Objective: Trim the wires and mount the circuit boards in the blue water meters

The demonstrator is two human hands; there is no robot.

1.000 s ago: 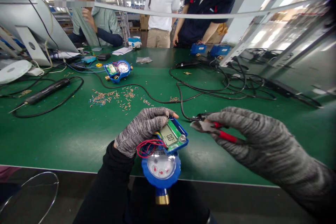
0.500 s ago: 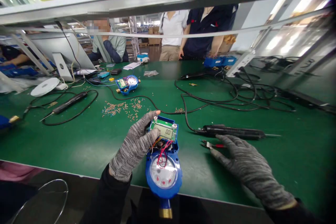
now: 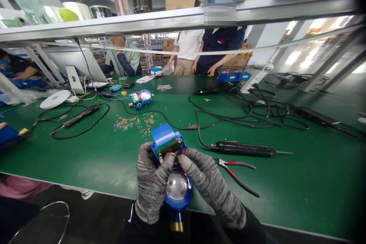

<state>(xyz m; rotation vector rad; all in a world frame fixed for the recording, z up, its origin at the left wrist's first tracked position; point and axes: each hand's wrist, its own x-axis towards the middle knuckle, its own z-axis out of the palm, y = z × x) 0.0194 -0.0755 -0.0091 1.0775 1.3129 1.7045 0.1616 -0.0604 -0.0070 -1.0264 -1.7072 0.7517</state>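
Note:
A blue water meter (image 3: 187, 197) with a round clear dial and a brass end stands near the table's front edge. Its blue flap (image 3: 164, 134) is raised at the top, and the opened housing beneath faces me. My left hand (image 3: 153, 183), in a grey fingerless glove, is wrapped round the left of this housing, thumb inside the opening. From the other side, my right hand (image 3: 211, 183) pinches at thin red wires (image 3: 182, 152) by the opening; the fingertips partly hide them. Red-handled cutting pliers (image 3: 233, 171) lie spread on the table, right of that hand.
A black electric screwdriver (image 3: 244, 148) with a cord lies behind the pliers, another (image 3: 81, 116) at left. Small screws (image 3: 126, 122) are scattered mid-table. A second blue meter (image 3: 141, 98) sits further back. Cables (image 3: 257, 110) coil at right. A shelf (image 3: 160, 21) crosses overhead; people are across the table.
My right hand has left the pliers and come to the meter. The display that faced me is out of sight, and the blue flap now shows raised. The view has tilted up.

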